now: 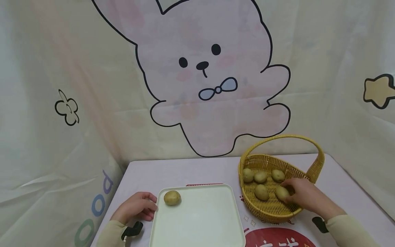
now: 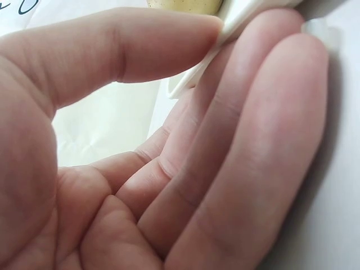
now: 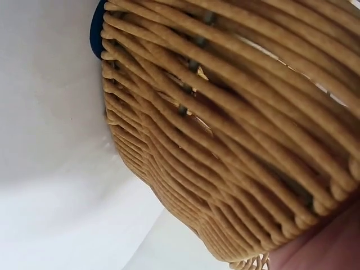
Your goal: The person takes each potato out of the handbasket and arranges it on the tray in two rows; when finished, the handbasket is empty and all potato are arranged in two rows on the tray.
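My left hand point(image 1: 140, 207) is at the left edge of a white rectangular tray point(image 1: 200, 219), holding its rim between thumb and fingers. In the left wrist view the thumb point(image 2: 163, 48) lies on the rim with the fingers curled along the outside. One potato point(image 1: 172, 198) rests in the tray's far left corner. On the right, my right hand point(image 1: 303, 195) reaches into a yellow wicker basket point(image 1: 262, 212) and pinches a potato point(image 1: 281, 193) between thumb and fingers. Other potatoes point(image 1: 261, 192) lie around it. The right wrist view shows mostly the basket's woven side point(image 3: 214, 146), which hides the fingers.
The basket's tall arched handle point(image 1: 287, 137) rises over its far side. A pale cloth with red printing point(image 1: 277, 237) covers the table. Behind the table hangs a curtain point(image 1: 321, 85) printed with a cartoon animal.
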Available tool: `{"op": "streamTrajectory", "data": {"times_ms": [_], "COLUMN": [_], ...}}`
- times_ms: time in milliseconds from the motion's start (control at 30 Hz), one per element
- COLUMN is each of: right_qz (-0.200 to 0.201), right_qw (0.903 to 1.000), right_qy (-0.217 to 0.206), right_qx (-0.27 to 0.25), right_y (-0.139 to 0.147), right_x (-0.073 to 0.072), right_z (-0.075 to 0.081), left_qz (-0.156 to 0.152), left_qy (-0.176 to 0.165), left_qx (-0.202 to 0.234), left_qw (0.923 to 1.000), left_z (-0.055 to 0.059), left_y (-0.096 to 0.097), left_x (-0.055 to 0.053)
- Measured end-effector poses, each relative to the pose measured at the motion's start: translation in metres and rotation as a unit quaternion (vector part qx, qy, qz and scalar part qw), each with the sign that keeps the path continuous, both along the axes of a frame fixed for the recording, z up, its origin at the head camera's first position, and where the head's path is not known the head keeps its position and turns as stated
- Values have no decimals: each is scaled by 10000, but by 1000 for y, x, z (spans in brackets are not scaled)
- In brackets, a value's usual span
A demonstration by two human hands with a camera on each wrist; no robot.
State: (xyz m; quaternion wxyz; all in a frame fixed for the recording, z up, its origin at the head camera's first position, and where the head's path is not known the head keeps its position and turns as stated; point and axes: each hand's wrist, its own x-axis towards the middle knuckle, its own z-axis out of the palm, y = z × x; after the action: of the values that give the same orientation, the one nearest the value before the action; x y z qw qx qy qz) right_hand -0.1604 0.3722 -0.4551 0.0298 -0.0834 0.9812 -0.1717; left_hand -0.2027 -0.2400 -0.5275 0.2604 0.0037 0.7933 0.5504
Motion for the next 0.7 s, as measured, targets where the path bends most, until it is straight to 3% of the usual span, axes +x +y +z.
{"op": "streamTrajectory", "data": {"times_ms": [333, 700], "right_qz": [-158, -179], "right_qw": [9995, 9947], "right_qy": [161, 850], "right_qx": [-225, -544], "right_y": [-4, -56], "right_x": [12, 39], "right_z": [5, 34], "left_qz": [-17, 13], "left_qy": [-36, -20], "left_qx": [11, -45], "left_qw": [10000, 10000], "left_z": [0, 4], "left_y": [0, 1], "left_x": [1, 1]}}
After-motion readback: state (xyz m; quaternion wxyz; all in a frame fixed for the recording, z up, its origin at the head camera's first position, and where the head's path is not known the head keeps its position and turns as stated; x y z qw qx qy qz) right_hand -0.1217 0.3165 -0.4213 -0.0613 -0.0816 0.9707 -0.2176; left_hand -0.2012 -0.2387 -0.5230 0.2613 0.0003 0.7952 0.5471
